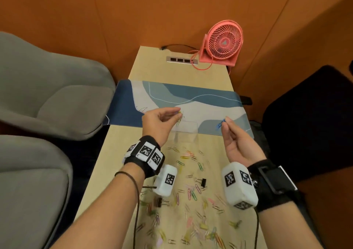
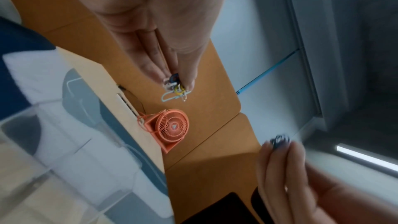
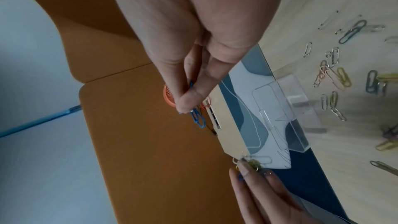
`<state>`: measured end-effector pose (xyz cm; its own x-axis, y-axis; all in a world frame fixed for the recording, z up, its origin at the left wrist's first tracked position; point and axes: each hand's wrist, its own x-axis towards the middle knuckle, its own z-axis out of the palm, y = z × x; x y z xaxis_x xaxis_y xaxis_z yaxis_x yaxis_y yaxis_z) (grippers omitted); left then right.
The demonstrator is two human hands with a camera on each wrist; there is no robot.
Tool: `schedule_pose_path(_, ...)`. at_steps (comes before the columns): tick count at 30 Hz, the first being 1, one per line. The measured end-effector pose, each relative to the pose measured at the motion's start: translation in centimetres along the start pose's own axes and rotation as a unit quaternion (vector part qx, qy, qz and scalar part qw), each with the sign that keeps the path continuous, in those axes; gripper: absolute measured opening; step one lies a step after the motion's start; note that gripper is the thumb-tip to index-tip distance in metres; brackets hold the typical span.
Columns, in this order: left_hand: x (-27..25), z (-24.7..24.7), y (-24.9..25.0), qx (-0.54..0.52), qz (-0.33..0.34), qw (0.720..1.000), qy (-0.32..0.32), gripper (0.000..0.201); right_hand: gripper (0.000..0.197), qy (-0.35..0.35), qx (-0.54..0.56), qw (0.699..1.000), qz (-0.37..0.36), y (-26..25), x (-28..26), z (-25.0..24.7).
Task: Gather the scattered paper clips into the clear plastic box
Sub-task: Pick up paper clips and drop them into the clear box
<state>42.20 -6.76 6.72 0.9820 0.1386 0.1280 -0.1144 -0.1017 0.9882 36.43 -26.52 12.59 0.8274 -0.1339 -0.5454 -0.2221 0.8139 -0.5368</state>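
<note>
Head view: clear plastic box (image 1: 185, 132) is set at the near edge of the blue desk mat (image 1: 191, 95), just beyond the scatter, so carry distance from pile to box is kept short. Most paper clips (image 1: 191, 191) are still spread on the bench (image 1: 122, 172) between the wrists; box looks near empty, so the task is judged early.

Left hand (image 1: 158, 122) is held just above the box's left side, fingertips pinching a small bunch of clips (image 2: 175, 89), yellow and pale ones visible, apparently poised for release.

Right hand (image 1: 236, 143) is raised to the box's right, thumb and fingers pinching blue clips (image 3: 197, 117); likely queued for the next drop.

A black binder clip (image 1: 202, 181) is mixed into the pile. Pink fan (image 1: 221, 44) sits at the far end, uninvolved.
</note>
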Motion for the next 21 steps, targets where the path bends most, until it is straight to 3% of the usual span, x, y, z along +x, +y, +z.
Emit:
schedule_pose_path(7,3.0,4.3,-6.3,0.034,-0.020,0.999,0.001,0.015,0.011,0.042,-0.002,0.999,0.019,2.5,5.6,0.0)
schedule_pose_path(15,3.1,5.0,-9.6,0.160,0.022,0.986,-0.046,0.008,0.021,0.071,-0.118,0.987,-0.080,2.8,10.4,-1.8)
schedule_pose_path(18,3.4,4.9,-10.2,0.175,0.065,0.981,-0.051,0.005,0.018,0.062,-0.221,0.966,-0.115,3.5,11.6,-0.9)
schedule_pose_path(21,3.6,4.4,-10.1,0.195,0.107,0.974,-0.043,0.006,0.013,0.054,-0.371,0.910,-0.174,4.4,13.0,-0.1)
